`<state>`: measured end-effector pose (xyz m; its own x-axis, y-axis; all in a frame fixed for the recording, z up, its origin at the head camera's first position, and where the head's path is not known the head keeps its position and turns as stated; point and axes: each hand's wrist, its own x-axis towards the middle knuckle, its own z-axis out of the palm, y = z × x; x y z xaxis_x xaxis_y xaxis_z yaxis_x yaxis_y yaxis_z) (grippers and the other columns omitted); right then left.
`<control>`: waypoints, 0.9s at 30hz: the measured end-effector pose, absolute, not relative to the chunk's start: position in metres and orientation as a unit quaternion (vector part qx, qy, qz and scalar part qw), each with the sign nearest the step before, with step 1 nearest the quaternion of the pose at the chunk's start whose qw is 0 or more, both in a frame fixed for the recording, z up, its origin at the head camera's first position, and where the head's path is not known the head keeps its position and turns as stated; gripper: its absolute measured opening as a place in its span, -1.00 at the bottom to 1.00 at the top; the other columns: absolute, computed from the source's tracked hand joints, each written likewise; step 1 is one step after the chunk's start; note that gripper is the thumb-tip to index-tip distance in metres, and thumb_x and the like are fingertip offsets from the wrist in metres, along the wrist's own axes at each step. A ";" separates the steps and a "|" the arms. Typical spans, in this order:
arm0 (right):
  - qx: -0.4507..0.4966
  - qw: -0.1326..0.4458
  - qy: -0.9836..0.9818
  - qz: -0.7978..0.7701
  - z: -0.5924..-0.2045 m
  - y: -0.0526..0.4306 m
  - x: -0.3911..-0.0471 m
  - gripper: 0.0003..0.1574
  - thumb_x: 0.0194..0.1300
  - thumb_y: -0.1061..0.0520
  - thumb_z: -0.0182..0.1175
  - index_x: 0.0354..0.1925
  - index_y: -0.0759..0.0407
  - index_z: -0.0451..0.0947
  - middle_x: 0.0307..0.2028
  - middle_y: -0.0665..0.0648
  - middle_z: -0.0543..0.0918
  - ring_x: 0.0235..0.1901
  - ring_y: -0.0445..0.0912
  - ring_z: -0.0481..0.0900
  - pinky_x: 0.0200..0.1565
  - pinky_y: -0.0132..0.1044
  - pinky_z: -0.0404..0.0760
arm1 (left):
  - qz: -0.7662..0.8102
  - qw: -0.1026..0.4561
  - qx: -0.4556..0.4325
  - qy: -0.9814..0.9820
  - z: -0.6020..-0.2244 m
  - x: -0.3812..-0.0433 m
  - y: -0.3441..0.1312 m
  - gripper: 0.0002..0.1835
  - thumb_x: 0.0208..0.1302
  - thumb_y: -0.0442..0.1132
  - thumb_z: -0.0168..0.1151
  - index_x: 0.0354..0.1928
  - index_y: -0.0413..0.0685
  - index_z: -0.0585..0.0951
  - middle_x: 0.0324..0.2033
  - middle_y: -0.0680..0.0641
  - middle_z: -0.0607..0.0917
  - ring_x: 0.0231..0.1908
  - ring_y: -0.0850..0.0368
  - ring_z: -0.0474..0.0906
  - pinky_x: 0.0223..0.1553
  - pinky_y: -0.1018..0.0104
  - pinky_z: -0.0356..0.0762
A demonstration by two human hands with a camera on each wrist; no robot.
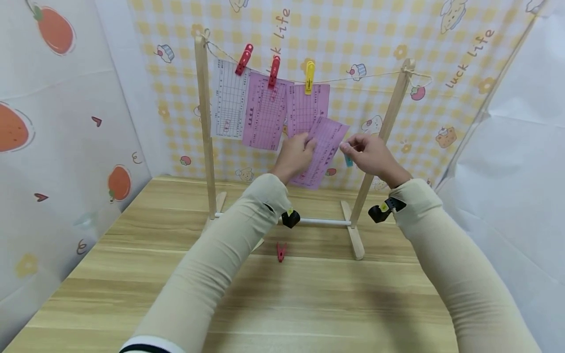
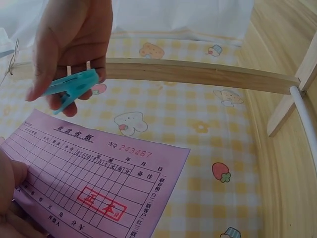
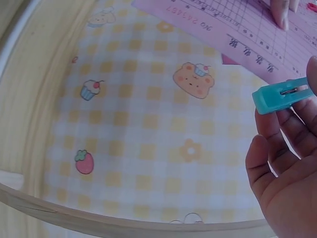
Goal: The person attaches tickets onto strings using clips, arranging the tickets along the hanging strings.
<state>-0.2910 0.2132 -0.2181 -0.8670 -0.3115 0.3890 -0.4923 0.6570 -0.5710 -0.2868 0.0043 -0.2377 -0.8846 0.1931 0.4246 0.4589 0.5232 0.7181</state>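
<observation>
My left hand (image 1: pixel 295 154) pinches a pink receipt slip (image 1: pixel 327 147) by its left edge, below the string. The slip tilts, and its printed table and red stamp face the left wrist view. Just right of it, my right hand (image 1: pixel 370 154) holds a teal clothespin (image 3: pixel 282 96) between thumb and fingers, apart from the slip. On the string (image 1: pixel 353 79) hang a white slip (image 1: pixel 229 98) and a pink slip (image 1: pixel 267 113) under red clothespins (image 1: pixel 274 72), and another pink slip (image 1: pixel 307 103) under a yellow clothespin (image 1: pixel 310 77). My left hand and slip cover that slip's lower part.
Wooden posts (image 1: pixel 204 122) hold the string at both ends, joined low down by a white rod (image 1: pixel 324 222). A loose red clothespin (image 1: pixel 281 252) lies on the wooden table (image 1: pixel 309 304) in front of the stand. Behind hangs a yellow checked cloth (image 1: pixel 176 88).
</observation>
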 end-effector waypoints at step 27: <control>0.234 0.221 -0.848 0.421 -0.169 0.194 -0.295 -0.59 0.37 0.08 0.21 0.04 0.35 0.51 -0.36 -0.05 0.66 -0.43 -0.23 0.53 -0.41 -0.44 0.42 | -0.456 0.200 -0.193 -0.845 -0.212 -0.293 0.012 -0.68 0.54 -0.16 -0.10 -0.45 -0.10 0.36 -0.56 -0.04 0.43 -0.54 0.14 0.36 -0.49 0.39 0.30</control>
<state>-0.2953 0.1945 -0.1690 -0.7925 -0.2105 0.5724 -0.5832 0.5360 -0.6104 -0.2934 0.0120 -0.2125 -0.8456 0.1430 0.5143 0.5085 0.5091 0.6945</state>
